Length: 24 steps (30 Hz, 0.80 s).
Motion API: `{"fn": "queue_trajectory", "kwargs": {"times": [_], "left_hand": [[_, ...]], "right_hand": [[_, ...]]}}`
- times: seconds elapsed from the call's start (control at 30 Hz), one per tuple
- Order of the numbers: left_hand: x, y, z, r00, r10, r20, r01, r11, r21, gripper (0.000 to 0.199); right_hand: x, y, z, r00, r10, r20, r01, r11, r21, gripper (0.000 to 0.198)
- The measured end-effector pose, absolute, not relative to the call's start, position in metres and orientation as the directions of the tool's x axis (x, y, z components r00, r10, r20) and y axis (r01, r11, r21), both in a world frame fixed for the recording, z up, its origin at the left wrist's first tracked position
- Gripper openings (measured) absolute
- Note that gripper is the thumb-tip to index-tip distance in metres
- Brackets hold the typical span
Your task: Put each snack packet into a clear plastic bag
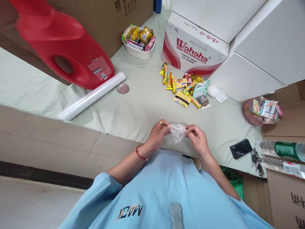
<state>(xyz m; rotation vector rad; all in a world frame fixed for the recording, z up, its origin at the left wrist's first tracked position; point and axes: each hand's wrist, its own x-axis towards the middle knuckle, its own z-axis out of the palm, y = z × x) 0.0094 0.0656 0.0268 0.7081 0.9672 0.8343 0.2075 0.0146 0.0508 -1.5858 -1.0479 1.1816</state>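
Between my two hands, close to my chest, hangs a small clear plastic bag (178, 132), crumpled. My left hand (159, 132) pinches one side of it and my right hand (196, 139) pinches the other. Beyond the bag lies a loose pile of wrapped snacks (181, 99), mostly yellow, with a light-green packet (200, 88) among them. More crumpled clear plastic (217, 93) lies at the right of the pile. A white bowl (139, 53) filled with wrapped sweets stands farther back.
At left, a roll of clear film (92, 97) lies by a large red jug (69, 44) and a round disc (123, 88). A Wahaha carton (190, 47) stands behind. At right are a bag of snacks (260, 111), a phone (240, 149), keys (257, 160) and bottles (267, 147).
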Motion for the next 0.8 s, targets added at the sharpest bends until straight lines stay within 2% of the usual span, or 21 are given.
{"fn": "queue_trajectory", "kwargs": {"times": [0.13,0.3,0.43,0.53,0.63,0.73,0.8], "left_hand": [[0.007,0.074,0.023,0.284,0.903,-0.321,-0.095,0.36,0.928,0.026],[0.012,0.064,0.022,0.441,0.812,-0.382,0.006,0.423,0.906,0.044],[0.019,0.052,0.018,0.513,0.791,-0.335,0.093,0.336,0.937,0.032],[0.017,0.054,0.013,0.427,0.83,-0.359,0.026,0.386,0.922,0.02],[0.011,0.059,0.011,0.351,0.857,-0.377,-0.077,0.427,0.901,0.026],[0.009,0.06,0.015,0.34,0.854,-0.395,-0.107,0.452,0.885,0.028],[0.011,0.059,0.017,0.341,0.854,-0.393,-0.117,0.454,0.883,0.027]], "right_hand": [[0.212,0.017,0.053,0.212,0.942,-0.261,0.173,-0.299,-0.939,0.017],[0.209,0.015,0.051,0.24,0.931,-0.276,0.13,-0.312,-0.941,0.023],[0.206,0.012,0.047,0.224,0.918,-0.327,0.053,-0.347,-0.936,0.026],[0.215,0.014,0.045,0.243,0.887,-0.392,-0.063,-0.389,-0.919,0.027],[0.228,0.017,0.045,0.316,0.856,-0.41,-0.143,-0.384,-0.912,0.035],[0.23,0.015,0.046,0.312,0.868,-0.387,-0.149,-0.358,-0.922,0.041],[0.223,0.01,0.045,0.258,0.893,-0.368,-0.1,-0.354,-0.93,0.058]]}}
